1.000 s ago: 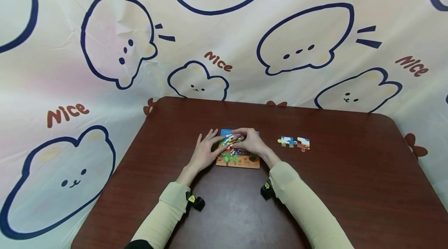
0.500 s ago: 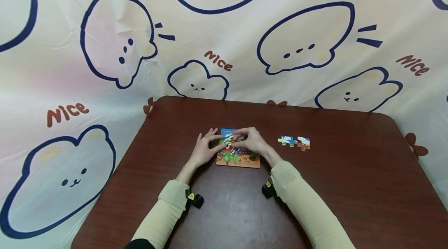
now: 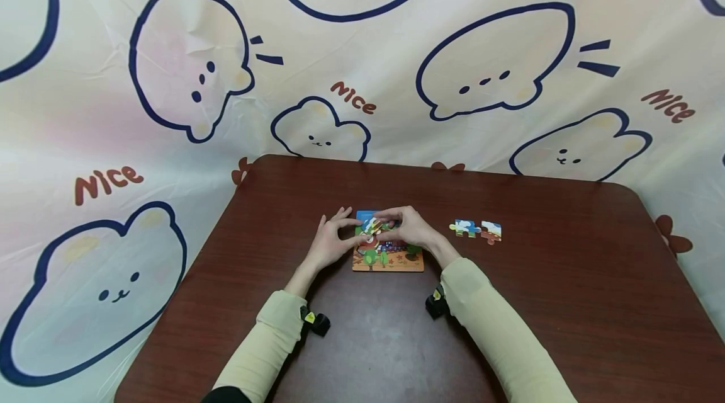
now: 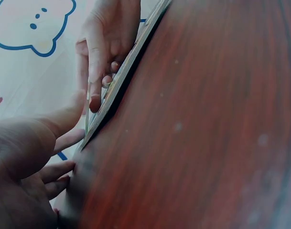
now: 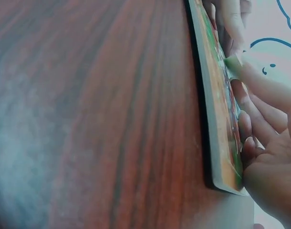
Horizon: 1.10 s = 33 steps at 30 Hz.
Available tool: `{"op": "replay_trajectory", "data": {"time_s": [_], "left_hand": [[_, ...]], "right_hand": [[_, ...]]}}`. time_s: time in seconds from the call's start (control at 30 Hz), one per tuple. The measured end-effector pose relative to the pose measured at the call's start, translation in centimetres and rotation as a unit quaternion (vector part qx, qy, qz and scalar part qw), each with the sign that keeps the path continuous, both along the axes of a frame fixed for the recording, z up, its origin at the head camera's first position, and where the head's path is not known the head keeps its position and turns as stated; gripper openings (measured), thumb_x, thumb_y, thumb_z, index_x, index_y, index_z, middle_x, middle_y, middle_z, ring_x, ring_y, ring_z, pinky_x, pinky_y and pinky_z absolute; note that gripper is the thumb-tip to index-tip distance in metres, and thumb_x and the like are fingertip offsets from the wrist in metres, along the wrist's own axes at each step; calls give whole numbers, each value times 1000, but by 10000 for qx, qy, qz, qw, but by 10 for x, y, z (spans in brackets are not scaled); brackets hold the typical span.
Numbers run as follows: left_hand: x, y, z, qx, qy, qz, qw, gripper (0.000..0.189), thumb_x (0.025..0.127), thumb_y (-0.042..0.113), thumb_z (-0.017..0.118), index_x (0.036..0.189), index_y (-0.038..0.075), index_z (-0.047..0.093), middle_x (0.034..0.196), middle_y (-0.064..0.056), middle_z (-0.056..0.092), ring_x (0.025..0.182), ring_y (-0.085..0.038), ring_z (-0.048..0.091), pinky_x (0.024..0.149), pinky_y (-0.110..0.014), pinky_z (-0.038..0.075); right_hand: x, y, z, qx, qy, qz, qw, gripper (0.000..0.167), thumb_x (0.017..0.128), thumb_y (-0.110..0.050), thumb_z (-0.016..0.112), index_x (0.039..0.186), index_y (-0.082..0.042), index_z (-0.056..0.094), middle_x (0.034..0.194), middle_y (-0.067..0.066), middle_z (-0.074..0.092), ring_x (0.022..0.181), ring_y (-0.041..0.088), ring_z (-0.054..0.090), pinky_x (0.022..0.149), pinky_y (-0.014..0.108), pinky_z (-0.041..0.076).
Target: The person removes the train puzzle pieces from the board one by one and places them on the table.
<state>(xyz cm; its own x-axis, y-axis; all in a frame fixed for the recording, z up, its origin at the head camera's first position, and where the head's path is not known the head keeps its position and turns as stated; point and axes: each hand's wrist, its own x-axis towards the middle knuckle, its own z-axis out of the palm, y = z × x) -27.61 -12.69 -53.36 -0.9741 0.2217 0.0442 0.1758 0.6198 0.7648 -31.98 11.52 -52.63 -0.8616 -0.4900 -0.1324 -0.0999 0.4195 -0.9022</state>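
Note:
A small picture puzzle board (image 3: 391, 262), printed with trees and an orange ground, lies on the table under both hands. Just above it is a puzzle piece (image 3: 370, 227), seen nearly edge-on as a thin strip in the left wrist view. My left hand (image 3: 330, 244) pinches the piece from the left with thumb and index finger, its other fingers spread out. From the right, my right hand (image 3: 413, 230) pinches the same piece; its other fingers curl low over the board. In the right wrist view, a greenish corner of the piece shows at the right thumb tip.
Two loose puzzle pieces lie right of the board, a blue-and-green one (image 3: 466, 228) and a blue-and-brown one (image 3: 491, 232). The brown wooden table (image 3: 566, 283) reaches back to a curtain (image 3: 396, 69) with cartoon outlines. A black camera sits on each sleeved wrist.
The puzzle board has shifted slightly to the right under the hands. Both hands stay at the puzzle piece, the right forearm moving a little to the right.

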Motion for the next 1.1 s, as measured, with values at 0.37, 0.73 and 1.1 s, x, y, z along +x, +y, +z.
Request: {"op": "replay_trajectory", "data": {"time_s": [0.37, 0.73, 1.1], "left_hand": [[2, 4, -1, -62, 97, 113, 9999, 49, 93, 31, 91, 134, 7, 78, 171, -21, 48, 170, -38, 30, 137, -73, 2], [5, 5, -4, -259, 273, 139, 9992, 52, 92, 30, 91, 138, 8, 77, 172, -19, 48, 169, -37, 32, 137, -73, 4], [6, 3, -8, -478, 513, 46, 9975, 60, 96, 31, 87, 149, 9, 70, 172, -20, 47, 167, -39, 35, 136, -75, 10]], "right_hand": [[-2, 1, 1, -36, -130, 151, 9998, 58, 99, -7, 82, 154, -8, 65, 140, 19, 75, 126, 33, 67, 101, 42, 60], [-1, 2, -4, -87, 412, 727, 9965, 61, 97, -1, 82, 154, -5, 63, 124, 18, 80, 123, 34, 73, 106, 49, 63], [6, -3, -7, -315, 369, 11, 9988, 55, 95, -9, 86, 147, -4, 68, 111, 12, 79, 97, 17, 74, 91, 37, 63]]}}
